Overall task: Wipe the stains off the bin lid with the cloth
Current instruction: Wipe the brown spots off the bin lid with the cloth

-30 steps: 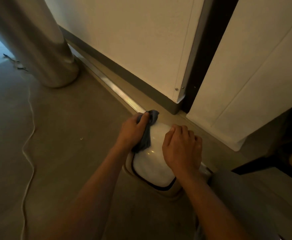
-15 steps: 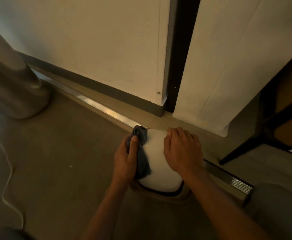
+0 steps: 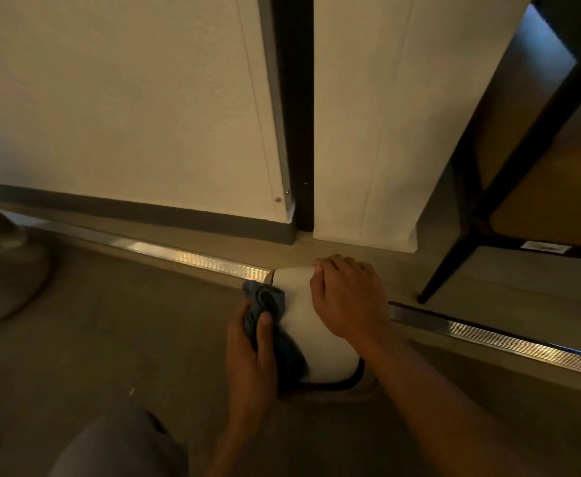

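A small bin with a glossy white domed lid (image 3: pixel 320 352) stands on the floor just below me, with a dark rim showing at its near edge. My left hand (image 3: pixel 251 359) grips a bunched blue-grey cloth (image 3: pixel 268 304) and presses it against the lid's left side. On the lid's far right part rests my right hand (image 3: pixel 347 301), palm down, fingers curled over its far edge. No stains show on the visible part of the lid; the hands and cloth cover the rest.
A metal floor strip (image 3: pixel 192 258) runs behind the bin, in front of a white wall (image 3: pixel 127 108) and a white panel (image 3: pixel 368 132) with a dark gap between. Dark chair legs (image 3: pixel 454 256) stand at right. A grey rounded base (image 3: pixel 3 266) sits at left. My knee (image 3: pixel 116 449) is at the bottom.
My left hand has drawn the cloth from the lid's far left corner down its left side toward me. The camera has swung right and lower. My right hand stays on the lid.
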`<move>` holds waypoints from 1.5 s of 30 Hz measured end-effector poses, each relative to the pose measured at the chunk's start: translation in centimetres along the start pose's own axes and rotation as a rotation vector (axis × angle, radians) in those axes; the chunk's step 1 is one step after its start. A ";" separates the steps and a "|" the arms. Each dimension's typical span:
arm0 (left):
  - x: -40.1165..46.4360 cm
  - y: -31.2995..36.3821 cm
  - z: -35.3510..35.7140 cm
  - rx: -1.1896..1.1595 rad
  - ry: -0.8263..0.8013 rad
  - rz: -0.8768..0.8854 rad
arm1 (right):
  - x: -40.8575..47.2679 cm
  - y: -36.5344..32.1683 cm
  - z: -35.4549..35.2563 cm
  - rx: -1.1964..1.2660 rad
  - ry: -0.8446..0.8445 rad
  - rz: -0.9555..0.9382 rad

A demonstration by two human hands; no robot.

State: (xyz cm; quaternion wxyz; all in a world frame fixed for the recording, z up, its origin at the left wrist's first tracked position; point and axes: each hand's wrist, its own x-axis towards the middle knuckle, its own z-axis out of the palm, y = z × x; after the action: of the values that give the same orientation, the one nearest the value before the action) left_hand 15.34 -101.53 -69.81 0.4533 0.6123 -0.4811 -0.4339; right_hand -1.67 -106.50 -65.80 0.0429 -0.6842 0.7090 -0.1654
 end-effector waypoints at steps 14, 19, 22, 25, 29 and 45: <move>4.5 2.1 1.9 0.287 -0.151 0.259 | -0.3 0.3 0.2 0.027 0.091 0.108; 1.8 -1.0 0.5 0.105 -0.042 0.166 | -0.5 1.1 0.4 0.311 0.234 0.137; 2.3 -1.1 1.1 0.090 -0.021 0.178 | -1.3 1.9 0.6 0.703 0.448 0.293; 2.5 -1.0 1.4 0.088 -0.023 0.187 | -2.3 2.7 0.5 0.878 0.381 0.381; 3.8 1.2 1.8 0.103 -0.101 0.186 | -2.9 3.3 0.8 0.924 0.297 0.409; 8.8 5.4 4.3 0.757 -0.550 0.991 | -3.4 2.9 2.0 0.841 0.341 0.445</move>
State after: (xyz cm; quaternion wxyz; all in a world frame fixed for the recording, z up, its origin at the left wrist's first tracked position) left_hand 11.52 -111.48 -66.28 0.2139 0.3035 -0.9211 -0.1168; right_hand -3.65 -103.46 -69.10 0.2324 -0.4033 0.7066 -0.5330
